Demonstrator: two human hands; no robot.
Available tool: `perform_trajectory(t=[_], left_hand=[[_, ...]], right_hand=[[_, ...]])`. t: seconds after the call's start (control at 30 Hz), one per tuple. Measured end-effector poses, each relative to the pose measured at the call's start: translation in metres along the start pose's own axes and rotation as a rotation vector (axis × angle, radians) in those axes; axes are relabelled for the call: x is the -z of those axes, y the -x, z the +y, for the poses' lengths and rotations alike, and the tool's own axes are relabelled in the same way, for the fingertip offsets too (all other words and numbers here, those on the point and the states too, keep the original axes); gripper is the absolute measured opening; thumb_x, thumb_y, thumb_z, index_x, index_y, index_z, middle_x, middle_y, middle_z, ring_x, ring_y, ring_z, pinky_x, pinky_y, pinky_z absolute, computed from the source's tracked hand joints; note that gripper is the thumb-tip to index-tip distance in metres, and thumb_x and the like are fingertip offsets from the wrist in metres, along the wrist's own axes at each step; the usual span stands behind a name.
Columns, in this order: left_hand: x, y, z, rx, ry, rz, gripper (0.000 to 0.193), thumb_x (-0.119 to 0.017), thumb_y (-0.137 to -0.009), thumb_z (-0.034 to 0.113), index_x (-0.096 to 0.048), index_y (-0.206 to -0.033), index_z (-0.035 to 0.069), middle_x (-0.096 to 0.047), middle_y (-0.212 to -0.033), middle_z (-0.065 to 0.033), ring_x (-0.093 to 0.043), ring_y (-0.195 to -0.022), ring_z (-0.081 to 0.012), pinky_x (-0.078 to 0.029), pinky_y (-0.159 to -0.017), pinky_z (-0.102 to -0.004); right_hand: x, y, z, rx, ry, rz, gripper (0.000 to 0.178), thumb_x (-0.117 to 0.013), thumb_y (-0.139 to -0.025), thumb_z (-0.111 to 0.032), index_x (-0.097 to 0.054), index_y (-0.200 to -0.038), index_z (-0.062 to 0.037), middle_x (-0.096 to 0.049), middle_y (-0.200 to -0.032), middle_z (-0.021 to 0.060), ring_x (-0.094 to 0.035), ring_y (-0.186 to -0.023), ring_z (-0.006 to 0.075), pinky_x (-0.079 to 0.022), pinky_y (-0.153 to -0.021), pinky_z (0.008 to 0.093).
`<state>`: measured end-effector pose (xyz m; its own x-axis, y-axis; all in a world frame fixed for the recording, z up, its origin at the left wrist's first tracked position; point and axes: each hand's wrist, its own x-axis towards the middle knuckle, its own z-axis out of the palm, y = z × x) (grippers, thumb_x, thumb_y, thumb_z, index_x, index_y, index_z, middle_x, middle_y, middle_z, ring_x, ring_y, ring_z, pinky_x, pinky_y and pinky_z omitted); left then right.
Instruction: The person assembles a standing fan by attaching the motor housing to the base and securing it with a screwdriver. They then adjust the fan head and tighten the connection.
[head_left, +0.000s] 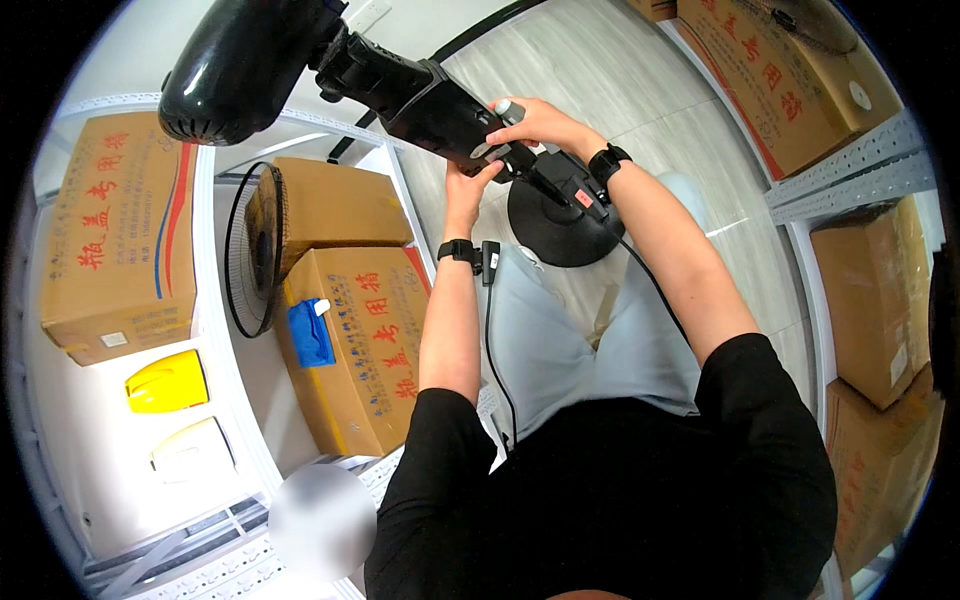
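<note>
From my end, the black fan [425, 112] stands in front of the knees, its round base [555, 240] on the floor [660, 110]. The left hand [466, 192] grips the lower end of its body, most fingers hidden behind; the right hand [550, 128] holds on beside a grey knob [509, 111], fingertips partly lost to me. The motor housing [240, 70] is cut off above. I can't make out the blurred round patch [322, 522] lower left.

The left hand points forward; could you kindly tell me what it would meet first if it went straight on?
Most likely the black housing that the left hand seems to touch, though depth is unclear.
</note>
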<state>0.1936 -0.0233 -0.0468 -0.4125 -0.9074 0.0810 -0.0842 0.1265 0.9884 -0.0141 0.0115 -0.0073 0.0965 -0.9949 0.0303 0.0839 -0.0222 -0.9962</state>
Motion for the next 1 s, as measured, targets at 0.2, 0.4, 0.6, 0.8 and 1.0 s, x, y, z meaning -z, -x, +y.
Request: perform_trajectory(t=[0.2, 0.4, 0.6, 0.8, 1.0], left_hand=[[-0.013, 0.018, 0.005, -0.026, 0.071, 0.051, 0.059, -0.078, -0.071, 0.003, -0.048, -0.122, 0.003, -0.060, -0.113, -0.0077, -0.059, -0.100, -0.0168, -0.048, -0.087, -0.0300], [-0.013, 0.018, 0.011, -0.041, 0.004, 0.086, 0.064, -0.079, -0.070, 0.005, -0.044, -0.123, 0.002, -0.061, -0.108, -0.0101, -0.061, -0.096, -0.0171, -0.049, -0.083, -0.0290], [-0.013, 0.014, -0.001, -0.068, 0.006, 0.087, 0.060, -0.080, -0.071, 0.008, -0.045, -0.120, 0.001, -0.064, -0.102, -0.0103, -0.062, -0.091, -0.0156, -0.050, -0.080, -0.0284], [-0.007, 0.016, -0.001, -0.077, 0.006, 0.106, 0.056, -0.082, -0.068, 0.012, -0.049, -0.111, 0.003, -0.065, -0.092, -0.0079, -0.063, -0.085, -0.0150, -0.050, -0.076, -0.0281], [-0.010, 0.014, -0.001, -0.072, -0.062, 0.148, 0.054, -0.084, -0.067, 0.017, -0.049, -0.106, 0.002, -0.065, -0.088, -0.0081, -0.064, -0.082, -0.0150, -0.051, -0.075, -0.0286]], right_hand=[[0.004, 0.007, -0.001, -0.018, -0.007, -0.067, 0.055, -0.080, -0.071, -0.034, -0.061, -0.116, -0.0085, -0.054, -0.070, -0.0036, -0.046, -0.056, 0.0058, -0.035, -0.048, 0.0211], [-0.003, 0.008, -0.006, -0.052, 0.005, -0.029, 0.057, -0.078, -0.074, -0.033, -0.059, -0.120, -0.0063, -0.053, -0.069, -0.0041, -0.045, -0.054, 0.0051, -0.033, -0.047, 0.0209], [-0.002, 0.009, -0.011, -0.121, 0.074, -0.023, 0.041, -0.075, -0.076, -0.037, -0.060, -0.102, -0.0087, -0.054, -0.073, -0.0023, -0.047, -0.061, 0.0062, -0.037, -0.052, 0.0216], [-0.010, 0.007, -0.007, -0.117, -0.008, 0.008, 0.036, -0.073, -0.079, -0.032, -0.060, -0.103, -0.0078, -0.055, -0.078, -0.0041, -0.047, -0.063, 0.0055, -0.038, -0.055, 0.0217], [-0.012, 0.013, -0.004, -0.144, -0.086, 0.064, 0.049, -0.073, -0.082, -0.025, -0.054, -0.123, -0.0059, -0.057, -0.086, -0.0023, -0.048, -0.063, 0.0052, -0.038, -0.054, 0.0213]])
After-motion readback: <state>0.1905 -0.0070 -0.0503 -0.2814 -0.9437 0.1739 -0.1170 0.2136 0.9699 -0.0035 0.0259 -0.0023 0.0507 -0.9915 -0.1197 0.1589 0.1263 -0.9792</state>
